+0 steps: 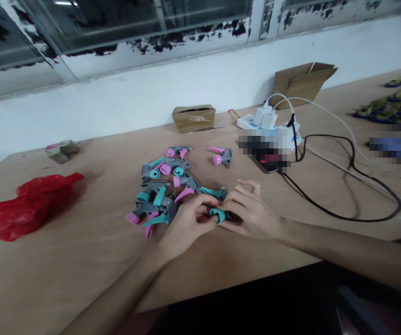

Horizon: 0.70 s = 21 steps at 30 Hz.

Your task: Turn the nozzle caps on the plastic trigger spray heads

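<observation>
Both hands meet just in front of the pile of sprayer heads [165, 186], low over the wooden table [81, 279].

Left hand [186, 223]: fingers curled, thumb and fingertips pinching the teal nozzle end of one trigger sprayer head [221, 215]. Right hand [252, 211]: fingers closed over the dark grey body of the same piece, the topmost finger lifted slightly. The piece is held between the two hands, touching or barely above the table; which of the two cannot be told.

State of the work, judged from how things lie: the pile holds a good number of grey heads, each seemingly already carrying a pink or teal nozzle and trigger. One pink-tipped head [223, 157] lies apart, behind and right of the pile. A teal trigger piece [214, 191] lies at the pile's right edge, just beside the hands. No tray of loose parts and no separate finished stack shows, so the share done against the share left cannot be read; only the one piece is in hand.

Round about:
- Red plastic bag [29, 202], well left of the pile.
- Small cardboard box [193, 117], behind the pile by the wall.
- Power strip [247, 122] with white chargers, right of and behind the pile; a black cable [343, 215] loops away from it.
</observation>
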Available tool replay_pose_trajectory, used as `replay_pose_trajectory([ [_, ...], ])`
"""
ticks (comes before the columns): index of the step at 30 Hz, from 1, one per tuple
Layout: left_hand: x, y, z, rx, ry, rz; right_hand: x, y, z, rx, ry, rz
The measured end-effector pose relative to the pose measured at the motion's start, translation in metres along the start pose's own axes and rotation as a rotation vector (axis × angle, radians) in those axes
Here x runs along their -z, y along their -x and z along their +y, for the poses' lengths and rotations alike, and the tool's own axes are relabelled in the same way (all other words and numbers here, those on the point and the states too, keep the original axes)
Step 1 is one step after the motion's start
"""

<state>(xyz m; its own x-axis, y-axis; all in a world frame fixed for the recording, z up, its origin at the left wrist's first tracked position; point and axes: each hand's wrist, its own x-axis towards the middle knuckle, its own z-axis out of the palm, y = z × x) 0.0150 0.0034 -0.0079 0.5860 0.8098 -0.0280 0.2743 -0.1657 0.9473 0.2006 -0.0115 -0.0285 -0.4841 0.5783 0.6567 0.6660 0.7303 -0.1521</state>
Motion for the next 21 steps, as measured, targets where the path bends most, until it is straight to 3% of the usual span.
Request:
replay_pose_trajectory([
  [8,0.001,0.002,0.001,0.012,-0.060,0.005,-0.002,0.000,-0.002,-0.040,-0.020,-0.056],
  [14,-0.005,0.002,0.003,-0.026,-0.130,0.100,-0.003,0.000,0.003,-0.018,-0.051,-0.019],
  [21,-0.013,0.006,0.009,-0.045,-0.279,0.192,-0.003,-0.001,0.001,-0.011,-0.065,-0.067],
])
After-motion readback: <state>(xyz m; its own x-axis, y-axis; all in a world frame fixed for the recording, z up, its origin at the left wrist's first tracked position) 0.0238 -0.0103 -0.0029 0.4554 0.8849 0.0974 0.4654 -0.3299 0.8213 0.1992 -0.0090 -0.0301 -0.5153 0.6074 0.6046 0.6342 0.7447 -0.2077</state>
